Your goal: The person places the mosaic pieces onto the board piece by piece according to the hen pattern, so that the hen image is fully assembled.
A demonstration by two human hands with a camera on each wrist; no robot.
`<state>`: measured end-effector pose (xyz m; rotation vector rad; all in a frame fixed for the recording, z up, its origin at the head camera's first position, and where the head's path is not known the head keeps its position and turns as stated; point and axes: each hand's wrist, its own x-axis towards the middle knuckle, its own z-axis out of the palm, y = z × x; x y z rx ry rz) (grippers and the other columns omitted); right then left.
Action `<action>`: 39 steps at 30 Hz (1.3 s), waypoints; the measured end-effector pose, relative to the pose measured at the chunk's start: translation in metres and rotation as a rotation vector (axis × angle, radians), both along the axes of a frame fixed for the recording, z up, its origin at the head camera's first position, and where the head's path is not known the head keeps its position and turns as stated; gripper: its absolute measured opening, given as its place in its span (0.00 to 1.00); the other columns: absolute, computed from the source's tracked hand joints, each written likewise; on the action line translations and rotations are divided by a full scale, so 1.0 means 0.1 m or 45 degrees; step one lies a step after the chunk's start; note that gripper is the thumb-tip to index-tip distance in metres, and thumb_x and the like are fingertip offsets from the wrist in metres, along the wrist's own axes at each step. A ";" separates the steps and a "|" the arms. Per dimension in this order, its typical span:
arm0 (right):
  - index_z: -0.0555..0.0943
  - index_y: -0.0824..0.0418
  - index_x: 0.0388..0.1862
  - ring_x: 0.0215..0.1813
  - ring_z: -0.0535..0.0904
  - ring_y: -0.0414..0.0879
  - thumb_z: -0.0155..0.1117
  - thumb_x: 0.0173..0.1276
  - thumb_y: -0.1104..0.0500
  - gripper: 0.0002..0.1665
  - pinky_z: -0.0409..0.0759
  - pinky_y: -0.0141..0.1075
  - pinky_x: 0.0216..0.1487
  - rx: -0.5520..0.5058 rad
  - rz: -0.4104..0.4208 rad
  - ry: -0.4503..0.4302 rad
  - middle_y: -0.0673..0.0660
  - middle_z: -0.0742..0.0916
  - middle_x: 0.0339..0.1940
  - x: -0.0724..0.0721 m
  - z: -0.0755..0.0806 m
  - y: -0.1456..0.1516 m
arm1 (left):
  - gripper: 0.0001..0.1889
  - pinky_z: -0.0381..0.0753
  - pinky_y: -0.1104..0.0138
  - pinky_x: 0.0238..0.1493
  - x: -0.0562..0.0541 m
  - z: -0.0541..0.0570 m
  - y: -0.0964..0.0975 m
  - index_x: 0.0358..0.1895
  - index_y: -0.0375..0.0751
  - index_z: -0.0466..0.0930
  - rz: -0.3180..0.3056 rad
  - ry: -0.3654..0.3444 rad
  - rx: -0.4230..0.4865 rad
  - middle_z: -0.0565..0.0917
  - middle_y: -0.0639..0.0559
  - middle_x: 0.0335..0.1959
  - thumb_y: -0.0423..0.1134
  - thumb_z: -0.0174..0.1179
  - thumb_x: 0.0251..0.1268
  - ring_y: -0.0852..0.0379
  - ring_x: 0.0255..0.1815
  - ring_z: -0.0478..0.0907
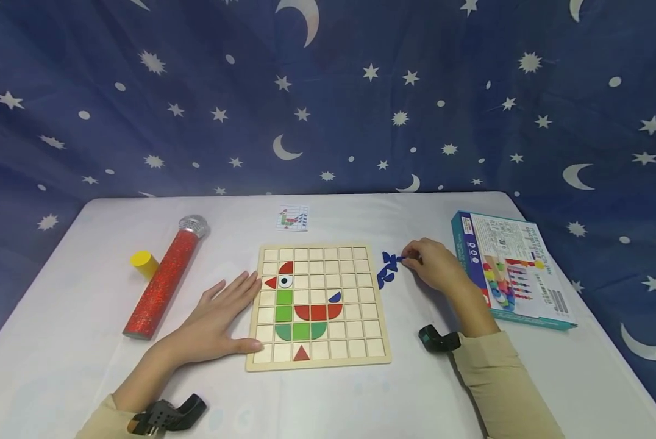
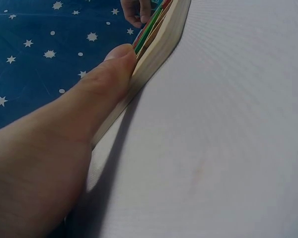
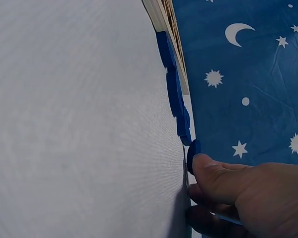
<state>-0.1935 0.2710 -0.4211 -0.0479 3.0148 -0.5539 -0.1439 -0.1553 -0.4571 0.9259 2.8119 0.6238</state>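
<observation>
Right hand (image 3: 260, 197), apparently with blue piece (image 3: 191, 159)

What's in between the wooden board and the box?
In the head view, between the board and the box are loose blue pieces and the right hand, which pinches one.

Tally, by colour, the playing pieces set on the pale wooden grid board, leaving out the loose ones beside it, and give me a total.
Red flat pieces, square, triangular and rounded: 6
Light-green square pieces: 3
Dark-green rounded pieces: 2
Blue round-edged piece: 1
White eye piece with dark pupil: 1
Total: 13
</observation>
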 end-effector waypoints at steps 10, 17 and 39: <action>0.82 0.60 0.46 0.42 0.80 0.51 0.57 0.71 0.58 0.11 0.79 0.49 0.54 0.022 0.014 0.047 0.59 0.87 0.42 0.03 0.03 0.03 | 0.58 0.39 0.46 0.74 -0.01 0.03 0.01 0.75 0.43 0.50 -0.008 0.000 -0.018 0.48 0.50 0.78 0.76 0.57 0.44 0.48 0.79 0.42; 0.81 0.59 0.45 0.36 0.77 0.49 0.56 0.72 0.58 0.10 0.77 0.43 0.43 0.011 0.015 0.092 0.58 0.87 0.40 0.03 0.10 0.04 | 0.58 0.39 0.47 0.74 -0.01 0.03 0.00 0.75 0.42 0.50 -0.009 0.002 -0.007 0.49 0.49 0.78 0.76 0.57 0.44 0.47 0.79 0.42; 0.84 0.55 0.42 0.32 0.75 0.40 0.61 0.68 0.59 0.07 0.76 0.34 0.35 -0.285 0.357 0.043 0.48 0.86 0.35 0.16 0.13 -0.58 | 0.58 0.39 0.47 0.73 0.00 0.01 -0.01 0.75 0.43 0.50 -0.011 0.005 -0.004 0.49 0.50 0.78 0.75 0.57 0.46 0.47 0.79 0.42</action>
